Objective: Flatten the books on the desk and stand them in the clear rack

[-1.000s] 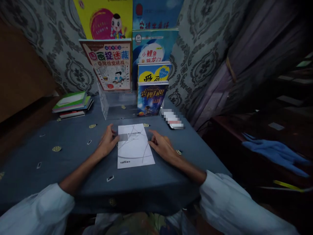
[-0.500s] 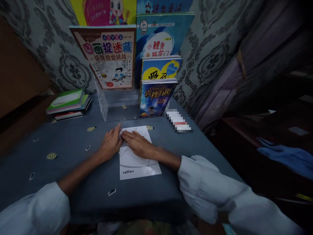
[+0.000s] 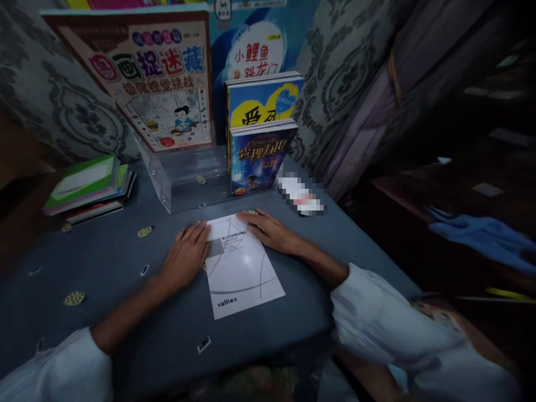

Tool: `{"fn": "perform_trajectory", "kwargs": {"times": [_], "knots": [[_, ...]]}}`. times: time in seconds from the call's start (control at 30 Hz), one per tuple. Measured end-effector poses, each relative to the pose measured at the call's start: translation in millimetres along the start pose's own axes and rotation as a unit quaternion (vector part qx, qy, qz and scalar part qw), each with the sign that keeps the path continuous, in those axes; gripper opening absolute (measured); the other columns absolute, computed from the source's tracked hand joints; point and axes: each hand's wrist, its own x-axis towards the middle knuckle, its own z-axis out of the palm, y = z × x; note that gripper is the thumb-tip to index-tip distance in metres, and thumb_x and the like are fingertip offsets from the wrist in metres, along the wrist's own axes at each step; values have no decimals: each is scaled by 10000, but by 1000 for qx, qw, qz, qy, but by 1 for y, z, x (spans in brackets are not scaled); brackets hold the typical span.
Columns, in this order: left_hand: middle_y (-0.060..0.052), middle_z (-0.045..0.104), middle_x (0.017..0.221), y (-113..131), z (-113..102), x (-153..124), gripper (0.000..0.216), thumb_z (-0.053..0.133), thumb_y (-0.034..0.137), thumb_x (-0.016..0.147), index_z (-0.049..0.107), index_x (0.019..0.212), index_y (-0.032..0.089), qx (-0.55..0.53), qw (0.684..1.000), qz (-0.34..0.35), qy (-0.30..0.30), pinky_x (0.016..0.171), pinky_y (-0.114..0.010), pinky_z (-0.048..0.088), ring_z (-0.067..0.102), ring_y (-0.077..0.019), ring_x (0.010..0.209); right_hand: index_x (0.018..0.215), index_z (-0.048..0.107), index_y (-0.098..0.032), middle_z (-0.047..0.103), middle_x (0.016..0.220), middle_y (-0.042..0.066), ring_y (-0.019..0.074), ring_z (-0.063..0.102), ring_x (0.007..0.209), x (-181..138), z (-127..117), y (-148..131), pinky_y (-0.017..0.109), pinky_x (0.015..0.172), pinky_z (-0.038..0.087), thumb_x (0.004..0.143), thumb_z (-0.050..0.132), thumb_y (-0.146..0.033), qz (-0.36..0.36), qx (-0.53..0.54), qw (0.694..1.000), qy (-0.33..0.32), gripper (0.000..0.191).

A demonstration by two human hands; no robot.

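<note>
A white printed booklet (image 3: 245, 273) with thin grey curved lines and a "vatti" logo lies flat on the dark grey tabletop cloth (image 3: 159, 329). My left hand (image 3: 186, 251) rests palm down at its upper left edge, fingers stretched out and lying flat. At the upper right corner, my right hand (image 3: 270, 230) also lies flat, its fingertips on the booklet. Neither hand grips anything. Most of the cover shows between them, with a grey block and small dark print near the top.
Behind the booklet a clear acrylic stand (image 3: 157, 173) holds upright books, among them a dark blue one (image 3: 259, 162). A stack of green-covered books (image 3: 86, 181) lies at the left. A pixelated white item (image 3: 301, 194) lies at the right. Patterned fabric (image 3: 347, 72) hangs behind.
My right hand has slid from across the upper left of the booklet to its upper right corner, uncovering the printed cover. My left hand has flattened at the left edge. The view has tilted down.
</note>
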Motion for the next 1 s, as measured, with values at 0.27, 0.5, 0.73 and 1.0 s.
{"fn": "perform_trajectory", "kwargs": {"times": [0.27, 0.5, 0.73, 1.0], "knots": [[-202, 241, 1663, -1, 4, 38, 767, 394, 615, 996, 316, 1566, 109, -77, 982, 122, -120, 1262, -545, 133, 162, -332, 1560, 1519, 435, -220, 530, 1533, 71, 207, 479, 1429, 5, -10, 5, 474, 1201, 366, 1064, 356, -372, 25, 100, 994, 33, 486], [-164, 147, 1684, 64, 8, 31, 843, 466, 647, 966, 259, 1598, 128, -117, 937, 243, -220, 1275, -474, 34, 89, -290, 1573, 1510, 450, -181, 572, 1493, 87, 203, 497, 1413, 9, -11, -1, 439, 1201, 358, 1077, 321, -396, 34, 109, 993, 18, 500], [-102, 353, 1628, 120, 5, -10, 736, 641, 520, 928, 379, 1560, 247, -246, 901, 282, -220, 1283, -455, 128, 326, -279, 1511, 1490, 472, -146, 532, 1525, 113, 227, 473, 1431, 6, 2, -12, 476, 1243, 257, 1077, 343, -343, 30, -5, 1000, 3, 475], [-69, 464, 1556, 123, -12, -19, 617, 688, 327, 913, 491, 1494, 259, -306, 902, 226, -204, 1272, -479, 142, 395, -298, 1472, 1446, 522, -146, 497, 1547, 141, 248, 395, 1485, -2, 11, -25, 506, 1235, 247, 1055, 399, -298, 22, -82, 996, 6, 437]]}}
